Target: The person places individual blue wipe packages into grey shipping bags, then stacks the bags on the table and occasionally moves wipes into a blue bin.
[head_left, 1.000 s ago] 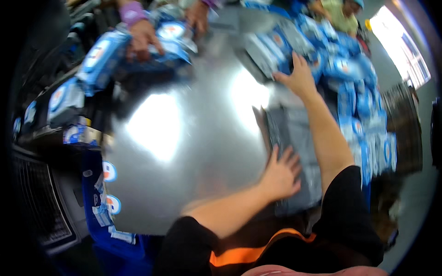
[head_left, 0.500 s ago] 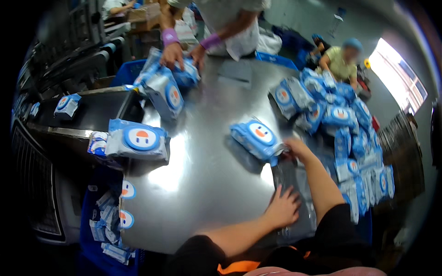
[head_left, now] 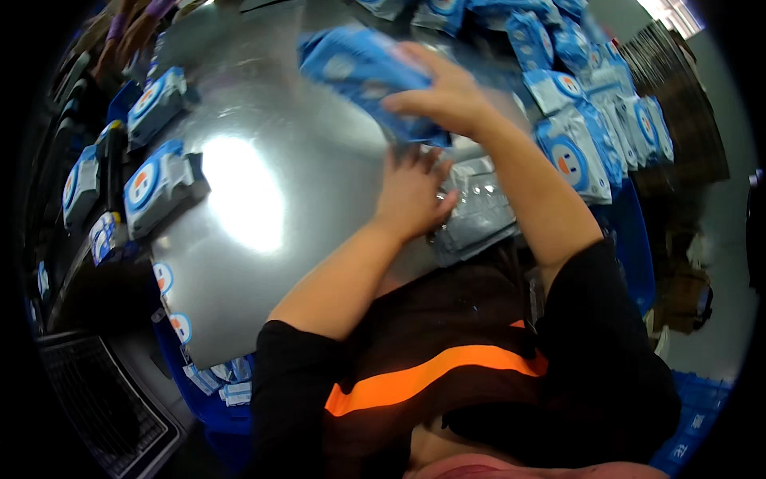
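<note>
My right hand (head_left: 447, 92) is wrapped round the end of a blue wipes pack (head_left: 351, 68), thumb on the near side. The pack is smeared by motion, and its round label does not show. My left hand (head_left: 408, 191) rests low over the metal table (head_left: 319, 160), its fingers spread. Its thumb side touches a stack of clear plastic bags (head_left: 479, 211) lying close in front of my body. My right forearm passes above the stack's right side and hides part of it.
Several wipes packs are heaped along the right edge (head_left: 566, 156), above a blue crate (head_left: 634, 247). Two packs stand at the table's left side (head_left: 155, 188), by a conveyor with another pack (head_left: 80, 188). A co-worker's hand (head_left: 136, 40) shows at the upper left.
My right hand has taken up the pack from the table and tilted it. My left hand has moved up to the bags' left edge. The view has swung down toward my body.
</note>
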The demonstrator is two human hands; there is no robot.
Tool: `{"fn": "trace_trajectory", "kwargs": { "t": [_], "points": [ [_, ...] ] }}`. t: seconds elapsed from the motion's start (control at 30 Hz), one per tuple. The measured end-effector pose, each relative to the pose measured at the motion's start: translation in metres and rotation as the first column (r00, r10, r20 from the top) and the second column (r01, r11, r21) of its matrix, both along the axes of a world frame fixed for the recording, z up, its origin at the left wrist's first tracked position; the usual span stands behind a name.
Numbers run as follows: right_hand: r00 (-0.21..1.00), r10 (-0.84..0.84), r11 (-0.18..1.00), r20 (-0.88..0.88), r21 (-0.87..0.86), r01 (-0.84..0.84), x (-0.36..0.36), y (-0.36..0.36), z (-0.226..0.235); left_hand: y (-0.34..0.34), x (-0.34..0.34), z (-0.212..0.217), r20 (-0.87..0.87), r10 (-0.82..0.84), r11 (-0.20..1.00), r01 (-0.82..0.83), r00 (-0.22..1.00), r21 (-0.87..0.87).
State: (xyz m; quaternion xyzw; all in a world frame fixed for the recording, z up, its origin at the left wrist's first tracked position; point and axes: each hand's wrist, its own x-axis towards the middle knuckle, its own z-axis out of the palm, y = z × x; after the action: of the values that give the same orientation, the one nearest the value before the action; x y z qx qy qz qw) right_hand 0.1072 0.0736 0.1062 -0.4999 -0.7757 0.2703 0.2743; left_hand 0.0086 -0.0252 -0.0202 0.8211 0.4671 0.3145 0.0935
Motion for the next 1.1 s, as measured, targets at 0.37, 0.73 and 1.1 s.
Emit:
{"fn": "trace_trajectory", "kwargs": {
  "t": [0.37,0.73,1.1],
  "points": [
    [0.876,-0.381,0.900,-0.295,-0.336,0.278,0.174,-0.094,-0.035,-0.003,0.008,0.010,-0.037,0.035,0.999,-0.035,0.999,-0.015],
    [0.976,0.136,0.985,0.172,0.083,-0.152,0.196,-0.137,-0.015,0.033,0.013,0.035,-0.072,0.034,0.991,-0.043,0.997,-0.129],
    [0.891,-0.186,0.964,0.414,0.253,0.084,0.147,-0.150,-0.021,0.036,0.019,0.029,0.314,0.087,0.996,-0.071,0.945,-0.062]
  ]
}}
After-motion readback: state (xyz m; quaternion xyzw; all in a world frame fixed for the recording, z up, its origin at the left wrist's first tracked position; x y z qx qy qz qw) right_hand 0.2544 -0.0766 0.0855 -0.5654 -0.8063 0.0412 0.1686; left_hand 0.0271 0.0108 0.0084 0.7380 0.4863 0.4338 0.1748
